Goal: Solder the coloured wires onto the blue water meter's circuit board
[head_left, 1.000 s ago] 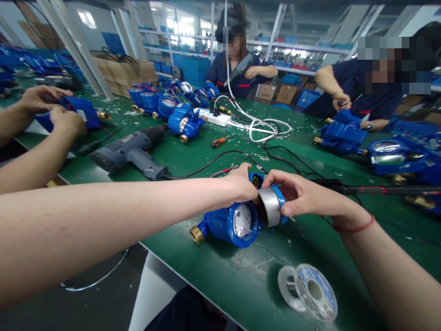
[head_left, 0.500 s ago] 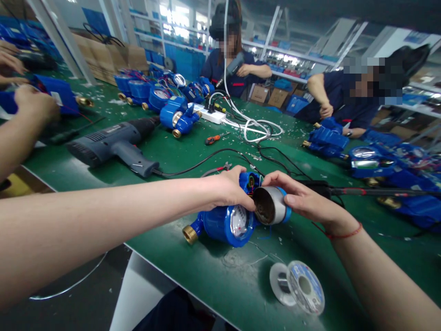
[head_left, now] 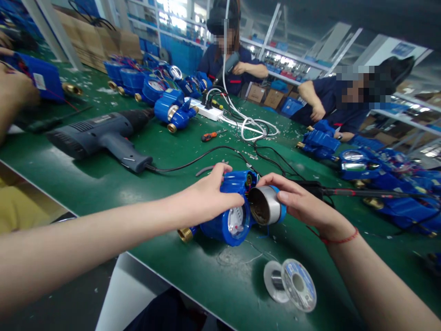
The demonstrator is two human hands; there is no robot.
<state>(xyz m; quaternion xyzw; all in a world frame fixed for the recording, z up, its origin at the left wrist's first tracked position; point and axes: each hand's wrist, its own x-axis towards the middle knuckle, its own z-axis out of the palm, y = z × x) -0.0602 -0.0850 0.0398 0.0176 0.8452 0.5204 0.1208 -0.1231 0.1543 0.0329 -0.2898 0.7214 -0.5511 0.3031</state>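
1. Just drew the left hand (head_left: 212, 195) back from the rim of the metal cup (head_left: 274, 207); thumb at the opening half a second ago, now just beside, over the blue meter (head_left: 217, 230).
2. For the work in hand, probably leaving the cup to the right hand (head_left: 299, 200) alone, with the left free to steady the meter.
3. Grasping the cup by the outer side in the right hand, dark mouth tilted into view.
4. Spreading the left hand across the top of the meter, thumb and index finger apart; cannot tell how firmly.
5. Find the meter on the tabletop (head_left: 172, 181), just left of the cup, near a spool (head_left: 288, 280).
6. Unable to see most left fingers beyond the meter, to follow the wiring beside the cup, or to read the dial (head_left: 236, 220).
7. Cut off at the left edge: a co-worker's blurred hand (head_left: 17, 89).
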